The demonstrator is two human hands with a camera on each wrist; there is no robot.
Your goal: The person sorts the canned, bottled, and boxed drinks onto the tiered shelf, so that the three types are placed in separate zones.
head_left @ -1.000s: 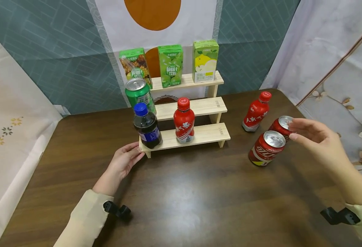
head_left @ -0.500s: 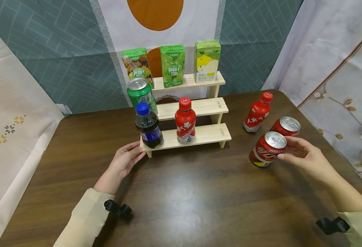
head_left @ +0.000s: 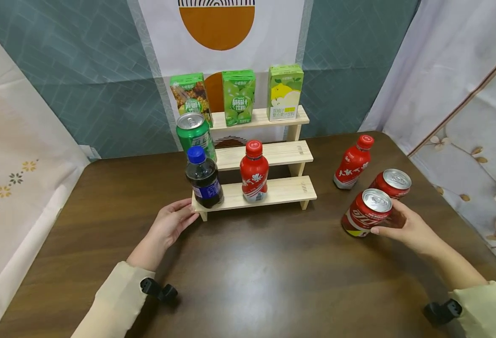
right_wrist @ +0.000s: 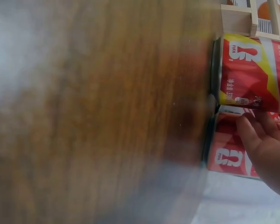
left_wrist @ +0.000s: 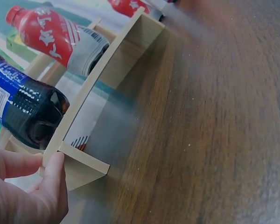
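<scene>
My left hand (head_left: pixel 169 223) pinches the lower left corner of a three-step wooden display rack (head_left: pixel 273 193); the left wrist view shows thumb and fingers at the board's end. A dark drink bottle with a blue cap (head_left: pixel 205 180) stands just above that hand, beside a red bottle (head_left: pixel 254 171) on the same step. At the right, my right hand (head_left: pixel 410 230) curls round the right side of the front red soda can (head_left: pixel 364 213), which stands on the table. Some of its fingers are hidden behind the can. Close behind is another red soda can (head_left: pixel 393 182).
A green soda can (head_left: pixel 195 134) stands on the middle step. Three juice cartons, including a yellow-green one (head_left: pixel 285 94), line the top step. Another red bottle (head_left: pixel 353 162) stands on the brown table (head_left: pixel 248 277) right of the rack. Patterned cloth hangs behind the table.
My right hand has come down and left from beside the rear red can to the front red can. My left hand stays at the rack's corner. The head view has tilted slightly upward.
</scene>
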